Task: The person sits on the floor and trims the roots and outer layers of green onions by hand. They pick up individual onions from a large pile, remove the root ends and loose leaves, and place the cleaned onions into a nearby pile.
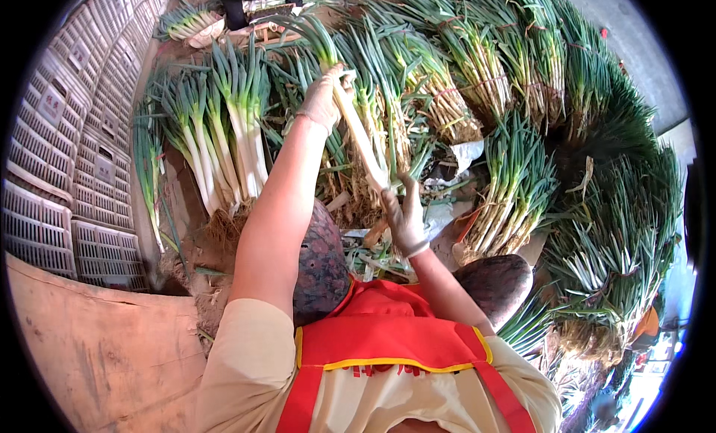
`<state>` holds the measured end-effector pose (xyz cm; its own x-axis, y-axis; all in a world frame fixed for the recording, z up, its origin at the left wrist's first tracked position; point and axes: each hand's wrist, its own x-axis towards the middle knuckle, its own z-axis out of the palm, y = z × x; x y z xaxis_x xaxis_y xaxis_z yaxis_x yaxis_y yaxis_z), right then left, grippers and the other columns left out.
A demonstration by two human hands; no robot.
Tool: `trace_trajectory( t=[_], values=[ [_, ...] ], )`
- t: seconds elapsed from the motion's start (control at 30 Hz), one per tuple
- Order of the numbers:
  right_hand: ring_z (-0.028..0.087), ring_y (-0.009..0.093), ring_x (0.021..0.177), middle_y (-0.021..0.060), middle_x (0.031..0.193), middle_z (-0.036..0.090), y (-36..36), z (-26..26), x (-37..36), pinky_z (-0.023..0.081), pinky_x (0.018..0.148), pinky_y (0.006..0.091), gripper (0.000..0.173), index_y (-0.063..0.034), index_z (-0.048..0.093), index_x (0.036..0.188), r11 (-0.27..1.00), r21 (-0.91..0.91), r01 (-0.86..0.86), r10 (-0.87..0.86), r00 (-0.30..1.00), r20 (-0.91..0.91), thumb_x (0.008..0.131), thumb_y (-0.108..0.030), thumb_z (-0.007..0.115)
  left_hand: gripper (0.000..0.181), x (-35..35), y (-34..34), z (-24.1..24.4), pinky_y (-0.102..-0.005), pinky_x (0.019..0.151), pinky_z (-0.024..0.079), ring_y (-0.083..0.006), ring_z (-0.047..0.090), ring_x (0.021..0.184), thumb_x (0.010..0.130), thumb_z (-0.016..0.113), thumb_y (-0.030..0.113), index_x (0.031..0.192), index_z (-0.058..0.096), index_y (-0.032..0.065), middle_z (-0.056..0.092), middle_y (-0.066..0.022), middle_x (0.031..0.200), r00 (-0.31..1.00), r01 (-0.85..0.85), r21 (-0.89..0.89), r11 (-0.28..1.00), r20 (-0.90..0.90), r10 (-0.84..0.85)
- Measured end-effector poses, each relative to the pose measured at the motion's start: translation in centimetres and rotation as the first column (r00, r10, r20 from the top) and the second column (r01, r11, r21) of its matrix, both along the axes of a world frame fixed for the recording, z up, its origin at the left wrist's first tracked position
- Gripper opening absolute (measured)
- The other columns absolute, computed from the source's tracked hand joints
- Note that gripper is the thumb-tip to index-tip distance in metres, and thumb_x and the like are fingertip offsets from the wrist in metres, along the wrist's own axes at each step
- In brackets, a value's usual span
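My left hand (324, 100), in a light glove, is closed round a long green onion (358, 133) where its white stalk meets the green leaves. The stalk slants down to the right. At its lower end is my right hand (407, 212), gloved and dirty at the fingers, touching the stalk or its loose outer leaf; how firmly it holds is hard to tell. Behind the stalk stand unpeeled green onions (391, 125) with brown roots. Left of my left arm, cleaned white-stalked green onions (243, 142) lean together, roots down.
Stacked plastic crates (92, 170) line the left side. A wooden board (106, 343) is at the lower left. Tied green onion bundles (481, 80) fill the back and right, with another bundle (503, 198) beside my right knee. Leaf scraps (375, 259) lie between my knees. Another person (238, 5) is partly visible at the top.
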<state>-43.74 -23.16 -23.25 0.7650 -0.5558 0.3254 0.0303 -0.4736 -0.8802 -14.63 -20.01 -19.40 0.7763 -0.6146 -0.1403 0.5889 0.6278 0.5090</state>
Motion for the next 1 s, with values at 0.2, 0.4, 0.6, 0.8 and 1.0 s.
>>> trace_trajectory(
  t=[0.2,0.4,0.6,0.8,1.0],
  values=[
    [0.061,0.015,0.08,0.0086,0.104,0.062,-2.1,1.5,3.4,0.049,0.071,0.0269,0.05,-0.0016,0.044,0.134,0.764,0.514,-0.389,0.454,0.891,0.0,0.099,-0.038,0.044,0.019,0.5,0.0,-0.2,-0.0278,0.05,0.042,-0.0168,0.048,0.058,0.093,0.06,0.022,0.098,0.049,0.0066,0.057,-0.0134,0.084,0.999,0.029,0.028,0.999,0.024,-0.03],
    [0.053,0.008,0.069,-0.0002,0.08,0.056,0.5,1.3,-3.3,0.043,0.059,0.0211,0.056,0.0018,0.053,0.121,0.831,0.458,-0.315,0.347,0.938,0.014,0.096,-0.049,0.049,0.021,5.7,2.0,-5.4,-0.0293,0.052,0.044,-0.0213,0.052,0.065,0.089,0.064,0.011,0.1,0.047,0.0055,0.052,-0.0112,0.081,0.983,-0.115,0.047,0.992,-0.136,0.12],
    [0.04,0.003,0.062,-0.0051,0.071,0.046,1.3,3.6,-12.3,0.032,0.053,0.02,0.03,0.0008,0.057,0.106,0.846,0.524,-0.101,0.342,0.856,-0.388,0.098,-0.027,0.05,0.015,8.2,4.3,-9.6,-0.0281,0.049,0.042,-0.02,0.05,0.06,0.093,0.056,0.013,0.1,0.046,0.0044,0.05,-0.0118,0.08,0.978,-0.14,0.082,0.987,-0.144,0.151],
    [0.037,0.002,0.053,-0.0062,0.063,0.044,-1.2,5.0,-21.7,0.028,0.045,0.0205,0.02,-0.0047,0.059,0.084,0.967,0.235,0.094,0.037,0.866,-0.498,0.096,-0.02,0.054,0.018,10.9,6.0,-11.4,-0.0291,0.048,0.043,-0.0189,0.051,0.06,0.093,0.058,0.017,0.103,0.048,0.0056,0.052,-0.0096,0.079,0.974,-0.186,0.072,0.98,-0.12,0.194],
    [0.026,0.002,0.04,-0.0069,0.057,0.034,-8.3,9.0,-20.9,0.018,0.036,0.0207,0.024,-0.0049,0.06,0.094,0.771,0.519,0.369,-0.356,0.926,-0.129,0.098,-0.026,0.05,0.021,4.9,3.8,-4.6,-0.0261,0.053,0.047,-0.0123,0.051,0.064,0.09,0.061,0.026,0.092,0.052,0.0073,0.055,-0.0065,0.081,0.975,-0.109,0.231,0.967,0.213,0.059]
  ],
)
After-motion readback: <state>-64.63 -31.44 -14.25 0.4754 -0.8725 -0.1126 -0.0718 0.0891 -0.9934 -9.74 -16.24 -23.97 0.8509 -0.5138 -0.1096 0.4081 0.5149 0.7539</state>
